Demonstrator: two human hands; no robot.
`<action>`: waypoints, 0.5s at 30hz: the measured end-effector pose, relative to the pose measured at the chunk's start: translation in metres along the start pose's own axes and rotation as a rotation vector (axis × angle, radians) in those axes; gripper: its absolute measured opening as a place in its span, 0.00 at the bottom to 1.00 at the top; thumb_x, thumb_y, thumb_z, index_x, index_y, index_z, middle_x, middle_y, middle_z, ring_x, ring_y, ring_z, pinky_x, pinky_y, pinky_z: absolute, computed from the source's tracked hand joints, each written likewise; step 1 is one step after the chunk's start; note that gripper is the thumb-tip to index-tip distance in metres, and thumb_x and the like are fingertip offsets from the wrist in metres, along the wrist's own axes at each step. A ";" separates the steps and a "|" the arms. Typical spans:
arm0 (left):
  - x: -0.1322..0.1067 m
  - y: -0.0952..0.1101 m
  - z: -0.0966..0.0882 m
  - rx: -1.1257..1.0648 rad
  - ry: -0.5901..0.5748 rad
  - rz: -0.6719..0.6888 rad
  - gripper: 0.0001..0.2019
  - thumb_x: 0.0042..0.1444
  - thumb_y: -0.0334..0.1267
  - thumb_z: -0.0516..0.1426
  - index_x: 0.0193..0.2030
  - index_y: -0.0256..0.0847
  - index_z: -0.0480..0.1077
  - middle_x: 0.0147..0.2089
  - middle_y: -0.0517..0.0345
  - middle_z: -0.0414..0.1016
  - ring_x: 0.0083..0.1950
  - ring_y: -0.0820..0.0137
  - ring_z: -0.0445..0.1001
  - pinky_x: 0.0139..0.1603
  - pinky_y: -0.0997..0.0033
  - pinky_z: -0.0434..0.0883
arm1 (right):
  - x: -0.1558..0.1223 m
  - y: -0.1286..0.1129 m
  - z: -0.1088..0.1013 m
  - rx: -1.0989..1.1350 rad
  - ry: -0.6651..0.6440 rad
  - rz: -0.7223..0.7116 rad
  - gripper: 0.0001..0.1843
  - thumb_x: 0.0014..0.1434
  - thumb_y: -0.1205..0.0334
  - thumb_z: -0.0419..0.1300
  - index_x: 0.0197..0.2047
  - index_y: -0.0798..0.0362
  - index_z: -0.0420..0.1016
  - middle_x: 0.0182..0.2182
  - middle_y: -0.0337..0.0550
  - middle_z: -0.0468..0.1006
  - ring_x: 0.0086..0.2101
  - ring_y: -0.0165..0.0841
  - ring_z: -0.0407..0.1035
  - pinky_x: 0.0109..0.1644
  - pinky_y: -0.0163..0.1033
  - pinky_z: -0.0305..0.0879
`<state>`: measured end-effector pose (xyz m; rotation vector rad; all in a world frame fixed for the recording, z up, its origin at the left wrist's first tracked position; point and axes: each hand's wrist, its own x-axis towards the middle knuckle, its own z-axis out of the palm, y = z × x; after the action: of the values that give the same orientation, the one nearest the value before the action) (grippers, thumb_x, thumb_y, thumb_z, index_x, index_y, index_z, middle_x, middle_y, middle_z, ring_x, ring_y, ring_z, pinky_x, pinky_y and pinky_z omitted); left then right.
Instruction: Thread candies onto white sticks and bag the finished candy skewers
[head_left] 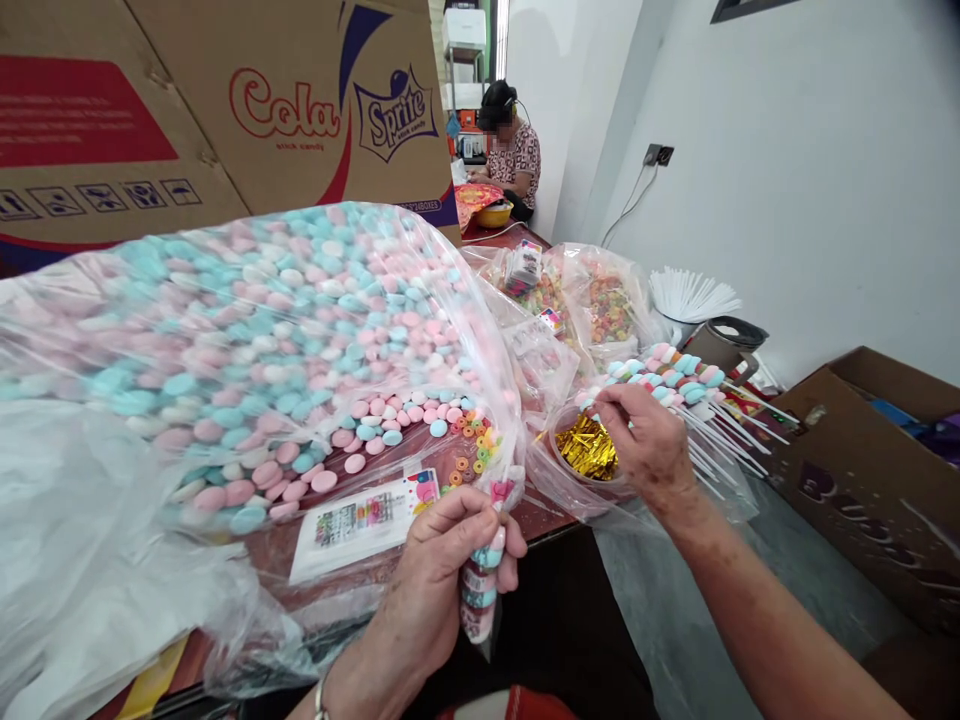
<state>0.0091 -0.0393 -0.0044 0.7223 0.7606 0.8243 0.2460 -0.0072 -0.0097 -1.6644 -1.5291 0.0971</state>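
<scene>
My left hand (457, 550) is closed round the gathered top of a clear wrapped candy skewer (480, 590). Pink, blue and white candies show through its wrapper, and its pointed end hangs down. My right hand (649, 440) is over a round bowl (556, 450) of gold twist ties (586, 447). Its thumb and forefinger are pinched together; what is between them, if anything, is too small to make out. Right beyond that hand lies a pile of candy skewers (675, 375) on white sticks. Flat printed clear bags (367, 520) lie left of my left hand.
A large clear bag of pastel candies (300, 300) covers the left of the table, before a tall cardboard box (300, 100). Ring candies (472, 445) lie loose nearby. White sticks (690, 297) and a grey jug (724, 345) stand right. A co-worker (514, 150) sits farther back. An open carton (862, 480) is at right.
</scene>
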 end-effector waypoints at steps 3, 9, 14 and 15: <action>0.003 -0.006 0.011 0.014 -0.049 0.032 0.08 0.55 0.35 0.58 0.27 0.37 0.66 0.28 0.55 0.77 0.21 0.75 0.70 0.19 0.80 0.60 | -0.023 -0.029 0.024 0.453 0.086 0.204 0.07 0.61 0.56 0.54 0.36 0.50 0.66 0.29 0.41 0.75 0.31 0.34 0.71 0.39 0.39 0.67; 0.010 -0.009 0.008 0.166 0.034 0.114 0.08 0.54 0.38 0.60 0.28 0.37 0.71 0.26 0.58 0.75 0.22 0.76 0.69 0.21 0.79 0.61 | -0.065 -0.068 0.060 1.028 -0.163 0.483 0.08 0.56 0.58 0.61 0.38 0.51 0.68 0.25 0.33 0.71 0.21 0.25 0.62 0.24 0.30 0.60; 0.008 -0.003 -0.004 0.257 0.041 0.119 0.08 0.54 0.38 0.59 0.27 0.37 0.70 0.24 0.59 0.73 0.23 0.76 0.69 0.26 0.77 0.64 | -0.064 -0.066 0.044 0.690 -0.419 0.203 0.11 0.62 0.60 0.54 0.28 0.53 0.70 0.24 0.35 0.67 0.27 0.28 0.64 0.32 0.32 0.62; 0.008 -0.003 -0.005 0.253 0.050 0.110 0.08 0.54 0.38 0.59 0.27 0.36 0.69 0.24 0.59 0.74 0.22 0.76 0.69 0.25 0.77 0.63 | -0.063 -0.066 0.041 0.635 -0.420 0.149 0.12 0.62 0.61 0.53 0.27 0.53 0.69 0.25 0.36 0.67 0.29 0.28 0.64 0.34 0.32 0.62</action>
<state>0.0102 -0.0327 -0.0114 0.9790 0.8857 0.8565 0.1558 -0.0467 -0.0248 -1.2754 -1.4513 0.9612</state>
